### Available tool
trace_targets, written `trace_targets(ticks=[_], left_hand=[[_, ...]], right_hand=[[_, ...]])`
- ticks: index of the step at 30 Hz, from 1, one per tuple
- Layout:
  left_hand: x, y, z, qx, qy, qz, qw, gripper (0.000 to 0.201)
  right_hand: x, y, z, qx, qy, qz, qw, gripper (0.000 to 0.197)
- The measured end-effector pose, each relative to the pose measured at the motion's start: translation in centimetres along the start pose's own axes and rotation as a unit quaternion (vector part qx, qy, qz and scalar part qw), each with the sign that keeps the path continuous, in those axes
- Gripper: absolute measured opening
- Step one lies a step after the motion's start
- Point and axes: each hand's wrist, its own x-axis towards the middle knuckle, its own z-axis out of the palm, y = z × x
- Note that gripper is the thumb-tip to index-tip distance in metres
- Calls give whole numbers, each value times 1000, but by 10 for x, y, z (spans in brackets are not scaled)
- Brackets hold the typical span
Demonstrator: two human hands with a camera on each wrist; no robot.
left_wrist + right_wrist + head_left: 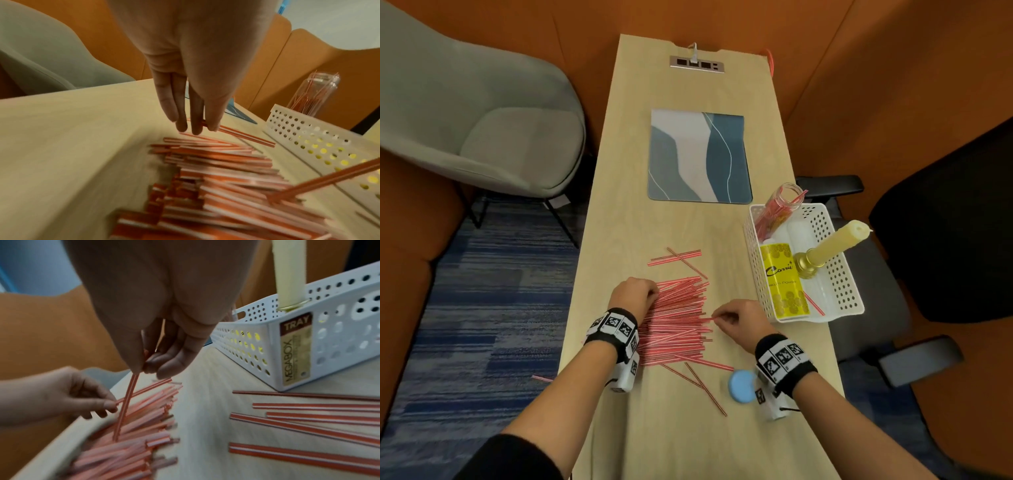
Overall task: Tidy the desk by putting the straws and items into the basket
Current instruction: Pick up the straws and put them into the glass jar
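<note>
A heap of red-and-white striped straws (674, 325) lies on the desk in front of me. My left hand (650, 293) is at the heap's far left end; in the wrist views its fingertips (195, 129) pinch the end of one straw (246, 136). My right hand (717, 317) is at the heap's right side and pinches another straw (125, 408) between thumb and fingers, its far end still down in the heap. The white perforated basket (748, 233) stands to the right, apart from both hands. It holds a glass jar of straws (780, 205), a yellow powder bottle (784, 281) and a candle (832, 243) in a gold holder.
Loose straws lie beyond the heap (678, 260) and nearer me (705, 387). A blue round lid (741, 385) sits by my right wrist. One straw (542, 378) lies on the floor at the left. A blue patterned mat (698, 157) covers the desk's middle, and chairs flank the desk.
</note>
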Motion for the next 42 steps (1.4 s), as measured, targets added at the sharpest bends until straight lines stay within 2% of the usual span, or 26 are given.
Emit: trace_targets(ticks=[4,8,11,14,16,18,21,23,25,29,35,38,42], left_hand=[[5,7,-11,-74,43,7,996,6],[25,41,-42,-241,100,26,965,7],[44,80,-73,-324,122,52,937,6],[64,121,-98,-394,137,70,906,9],[74,146,-108,-444,126,80,884,11],[83,166,-113,-471,119,98,868,14],[100,184,-112,-472,112,110,868,14],[111,193,-108,-448,115,116,879,14],[120,200,-107,-396,135,150,896,15],[130,209,-121,-290,178,234,911,18],[149,229,-151,-201,180,298,916,20],[156,241,-165,-134,155,332,921,24],[166,259,-172,-48,83,342,935,34]], right_hand=[[-10,-11,-23,138,55,32,988,5],[-8,-31,-79,226,153,26,962,2],[3,-42,-136,195,266,-24,944,3],[21,-49,-195,165,394,-84,900,6],[35,-51,-225,147,448,-100,876,8],[49,-49,-246,121,473,-104,867,8],[76,-34,-255,80,461,-86,880,8],[92,-18,-248,46,402,-55,913,14],[98,-2,-238,23,355,-34,934,27],[85,15,-228,77,365,-20,928,30],[60,24,-220,106,351,-30,930,33],[51,26,-213,123,346,-41,929,33],[44,28,-207,137,329,-53,933,34]])
